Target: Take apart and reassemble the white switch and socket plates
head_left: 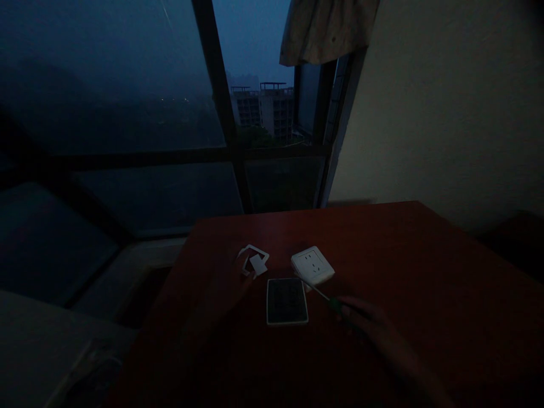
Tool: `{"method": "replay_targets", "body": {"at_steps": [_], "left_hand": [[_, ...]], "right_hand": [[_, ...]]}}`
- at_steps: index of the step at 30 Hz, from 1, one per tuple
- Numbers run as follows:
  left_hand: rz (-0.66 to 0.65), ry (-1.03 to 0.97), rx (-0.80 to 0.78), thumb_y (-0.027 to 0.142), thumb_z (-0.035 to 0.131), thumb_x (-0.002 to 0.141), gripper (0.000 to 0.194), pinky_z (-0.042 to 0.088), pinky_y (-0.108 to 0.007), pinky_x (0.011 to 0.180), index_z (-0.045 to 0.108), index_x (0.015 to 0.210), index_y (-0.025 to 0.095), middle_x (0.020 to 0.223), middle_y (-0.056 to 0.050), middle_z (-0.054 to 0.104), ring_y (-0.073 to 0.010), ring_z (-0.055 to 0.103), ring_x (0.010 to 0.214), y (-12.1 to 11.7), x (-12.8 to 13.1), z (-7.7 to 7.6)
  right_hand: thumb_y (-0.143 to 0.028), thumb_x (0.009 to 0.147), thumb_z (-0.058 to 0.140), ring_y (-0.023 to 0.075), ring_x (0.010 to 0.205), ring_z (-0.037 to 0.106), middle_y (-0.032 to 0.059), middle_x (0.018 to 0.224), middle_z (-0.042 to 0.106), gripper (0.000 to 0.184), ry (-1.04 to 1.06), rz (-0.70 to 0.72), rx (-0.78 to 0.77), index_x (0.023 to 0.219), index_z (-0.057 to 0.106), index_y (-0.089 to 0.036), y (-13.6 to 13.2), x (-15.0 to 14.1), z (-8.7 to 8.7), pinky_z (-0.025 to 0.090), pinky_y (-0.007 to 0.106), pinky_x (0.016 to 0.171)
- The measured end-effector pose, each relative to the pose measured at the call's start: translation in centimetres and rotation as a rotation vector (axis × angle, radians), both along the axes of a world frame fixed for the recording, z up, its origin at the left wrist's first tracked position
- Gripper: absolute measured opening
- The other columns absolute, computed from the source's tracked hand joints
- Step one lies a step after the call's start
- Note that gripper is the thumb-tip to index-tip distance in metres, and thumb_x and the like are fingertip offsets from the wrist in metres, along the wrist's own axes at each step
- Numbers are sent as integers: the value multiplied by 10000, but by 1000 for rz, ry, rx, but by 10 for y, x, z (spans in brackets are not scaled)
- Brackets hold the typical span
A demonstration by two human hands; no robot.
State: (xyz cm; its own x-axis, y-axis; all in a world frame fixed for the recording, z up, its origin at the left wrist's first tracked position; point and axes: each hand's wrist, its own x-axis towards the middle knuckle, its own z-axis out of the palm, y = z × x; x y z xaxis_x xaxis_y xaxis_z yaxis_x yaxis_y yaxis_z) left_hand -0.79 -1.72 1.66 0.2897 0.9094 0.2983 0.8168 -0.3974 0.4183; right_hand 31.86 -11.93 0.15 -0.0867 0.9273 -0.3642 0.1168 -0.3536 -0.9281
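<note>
My right hand (368,320) is closed around the green handle of a screwdriver (318,292). Its metal shaft points up and left, and the tip lies by the near edge of a white wall socket (313,265). On the left, my left hand (233,283) is very dim; its fingers seem closed on a thin white frame (257,249). A small white rectangular plate (258,264) shows across the frame's opening. Between the hands lies a square panel (287,301) with a dark face and white rim, its kind unclear in the gloom.
A reddish-brown table (374,238) bears these things. Dark-framed windows (144,158) stand behind and to the left, with a curtain (329,31) above. A pale wall (446,113) rises on the right. The light is very low.
</note>
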Motion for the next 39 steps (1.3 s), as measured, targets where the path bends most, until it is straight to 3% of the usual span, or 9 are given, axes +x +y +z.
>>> {"method": "replay_targets", "body": {"at_steps": [6,10,18,22,27,30,34,39], "left_hand": [[-80,-62,36,232,529,848,373,431,-456,1005,527,1221,224,1300,-92,527,-266,494,1210,-26,15,-2],[-141,-100,-47,239,519,874,360,454,-412,989,532,1234,246,1288,-70,542,-233,525,1174,-43,27,-3],[-90,-153,-83,259,538,865,323,453,-429,983,563,1186,236,1241,-68,584,-241,538,1154,-42,27,1],[-165,-193,-188,283,559,868,382,451,-404,995,521,1246,251,1291,-62,543,-234,524,1171,-53,42,2],[-233,-167,-166,305,668,798,611,367,-450,1069,408,1349,261,1388,-73,425,-268,401,1273,-66,63,-4],[-222,-141,-129,391,686,785,662,346,-479,1077,393,1359,239,1403,-95,393,-295,367,1289,-69,69,-11],[-181,-135,-103,449,668,791,650,351,-494,1069,407,1347,239,1390,-97,400,-306,377,1274,-70,72,-20],[-147,-179,-131,485,711,737,737,355,-513,1057,390,1352,238,1385,-107,396,-328,377,1268,-68,72,-22]], "right_hand": [[-550,770,607,168,727,582,50,883,665,448,-9,-19,26,1049,677,-207,0,-3,7,436,270,631],[-567,746,618,167,697,583,51,877,666,480,-4,-45,-1,1063,676,-211,1,-4,8,431,265,581],[-537,788,590,165,711,582,46,881,666,455,-4,-18,10,1097,657,-210,-1,1,-1,423,254,571],[-521,811,575,161,710,585,42,871,664,425,-3,18,22,1084,657,-205,0,-1,1,429,257,588],[-514,835,543,188,774,609,56,927,681,442,-36,-25,-29,1144,620,-206,-5,0,5,454,280,634],[-456,837,557,225,915,619,65,1093,669,440,-115,32,13,1219,576,-240,-11,9,18,478,314,727],[-380,812,580,271,1102,571,56,1220,627,378,-332,126,181,1169,619,-262,-12,23,55,441,387,927],[-400,771,616,277,949,640,73,1053,688,306,-594,23,455,1041,636,-256,1,20,101,511,394,822]]}}
